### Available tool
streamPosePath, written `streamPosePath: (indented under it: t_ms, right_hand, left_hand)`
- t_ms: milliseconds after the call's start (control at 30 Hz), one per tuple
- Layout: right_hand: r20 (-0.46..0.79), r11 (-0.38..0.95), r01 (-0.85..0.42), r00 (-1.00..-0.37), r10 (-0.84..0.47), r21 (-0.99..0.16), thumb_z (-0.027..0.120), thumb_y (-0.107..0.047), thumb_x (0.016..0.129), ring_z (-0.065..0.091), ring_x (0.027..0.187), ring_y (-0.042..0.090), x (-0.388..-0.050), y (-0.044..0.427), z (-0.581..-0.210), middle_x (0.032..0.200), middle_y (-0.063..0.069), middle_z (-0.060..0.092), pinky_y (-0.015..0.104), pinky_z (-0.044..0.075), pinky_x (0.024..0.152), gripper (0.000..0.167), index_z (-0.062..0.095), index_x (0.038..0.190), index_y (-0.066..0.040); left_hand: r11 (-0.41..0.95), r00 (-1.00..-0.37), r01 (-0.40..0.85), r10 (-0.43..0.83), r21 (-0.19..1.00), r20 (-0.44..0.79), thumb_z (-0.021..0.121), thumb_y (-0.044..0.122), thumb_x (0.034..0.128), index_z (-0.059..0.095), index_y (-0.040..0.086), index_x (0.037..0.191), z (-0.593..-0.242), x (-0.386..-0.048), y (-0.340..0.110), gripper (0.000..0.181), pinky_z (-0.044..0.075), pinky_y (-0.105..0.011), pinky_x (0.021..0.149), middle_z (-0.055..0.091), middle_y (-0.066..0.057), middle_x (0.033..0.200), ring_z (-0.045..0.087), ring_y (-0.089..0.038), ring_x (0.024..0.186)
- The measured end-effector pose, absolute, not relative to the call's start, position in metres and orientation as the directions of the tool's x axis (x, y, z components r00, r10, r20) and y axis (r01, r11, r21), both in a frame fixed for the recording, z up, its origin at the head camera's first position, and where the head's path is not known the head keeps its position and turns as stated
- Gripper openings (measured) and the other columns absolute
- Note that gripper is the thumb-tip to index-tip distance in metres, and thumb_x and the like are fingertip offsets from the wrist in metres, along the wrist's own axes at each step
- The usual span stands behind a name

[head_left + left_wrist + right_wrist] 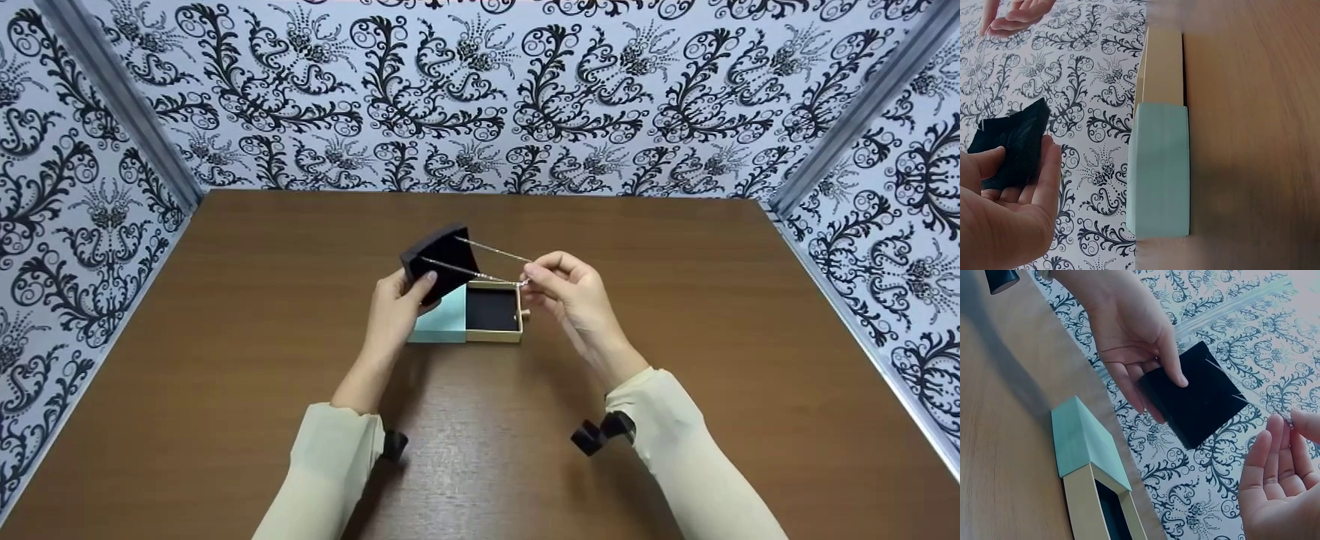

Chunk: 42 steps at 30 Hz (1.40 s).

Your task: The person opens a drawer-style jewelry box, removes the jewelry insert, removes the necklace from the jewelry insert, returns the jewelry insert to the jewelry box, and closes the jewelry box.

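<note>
From where I stood, the left hand (394, 306) had the black pad (1196, 402) gripped, thumb laid on its face and the other fingers curled behind it. The right hand (574, 292) had its thumb and forefinger closed on the gathered end of a fine silver chain (487, 277); two strands ran straight from near one edge of the pad to that pinch. Pad and chain were in the air above the surface (262, 337), near the pale teal sleeve (442, 322) with its gold-sided drawer (493, 337) partly out. I could not tell whether the chain was going onto the pad or coming off. Either way, the work seemed to call for a gentle, even pull, with both strands equally taut so that neither snagged. The left thumb was best placed clear of the strands, lest they tangle.
</note>
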State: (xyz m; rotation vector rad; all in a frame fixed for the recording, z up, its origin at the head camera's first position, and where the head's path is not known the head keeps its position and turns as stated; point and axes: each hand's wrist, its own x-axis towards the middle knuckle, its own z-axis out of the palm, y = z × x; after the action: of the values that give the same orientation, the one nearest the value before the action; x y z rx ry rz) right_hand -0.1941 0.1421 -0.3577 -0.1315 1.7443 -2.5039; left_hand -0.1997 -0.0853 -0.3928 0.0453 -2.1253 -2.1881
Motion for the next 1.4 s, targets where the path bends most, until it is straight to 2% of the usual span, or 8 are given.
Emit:
streamPosePath:
  t_ms: [300, 700, 1033, 1400]
  right_hand:
    - [0.032, -0.36, 0.005, -0.995, -0.097, -0.933, 0.064, 0.0, 0.094, 0.065, 0.07, 0.014, -0.195, 0.15, -0.353, 0.078, 0.004, 0.068, 0.024, 0.058, 0.071, 0.012, 0.064, 0.084, -0.008]
    - [0.026, -0.369, -0.001, -0.998, -0.065, -0.93, 0.056, 0.003, 0.097, 0.064, 0.067, 0.012, -0.197, 0.157, -0.348, 0.076, 0.001, 0.068, 0.022, 0.056, 0.068, 0.022, 0.064, 0.081, -0.011]
    - [0.033, -0.391, -0.013, -0.999, -0.044, -0.92, 0.055, 0.002, 0.097, 0.064, 0.066, 0.011, -0.198, 0.163, -0.348, 0.076, 0.002, 0.067, 0.022, 0.057, 0.068, 0.023, 0.064, 0.081, -0.011]
    - [0.029, -0.396, -0.015, -0.999, -0.027, -0.918, 0.055, 0.002, 0.097, 0.063, 0.065, 0.011, -0.199, 0.169, -0.346, 0.076, 0.001, 0.067, 0.02, 0.056, 0.067, 0.024, 0.065, 0.08, -0.011]
  left_hand:
    - [-0.039, -0.995, 0.03, -0.101, 0.999, 0.026, 0.054, 0.006, 0.1003, 0.063, -0.008, 0.123, -0.393, -0.201, -0.091, 0.028, 0.06, -0.024, 0.08, 0.065, -0.029, 0.12, 0.066, -0.021, 0.101]
    - [0.0, -0.994, 0.02, -0.112, 1.0, 0.02, 0.054, 0.007, 0.1008, 0.061, -0.008, 0.126, -0.395, -0.203, -0.1, 0.03, 0.059, -0.021, 0.078, 0.064, -0.03, 0.123, 0.066, -0.023, 0.105]
    - [0.042, -0.992, 0.014, -0.122, 0.999, 0.019, 0.054, 0.01, 0.102, 0.061, -0.006, 0.128, -0.396, -0.201, -0.109, 0.032, 0.059, -0.023, 0.083, 0.063, -0.03, 0.126, 0.064, -0.033, 0.115]
    - [0.096, -0.991, 0.011, -0.128, 0.995, 0.023, 0.055, 0.009, 0.1012, 0.063, -0.006, 0.125, -0.399, -0.201, -0.117, 0.029, 0.059, -0.024, 0.083, 0.064, -0.029, 0.125, 0.066, -0.031, 0.113]
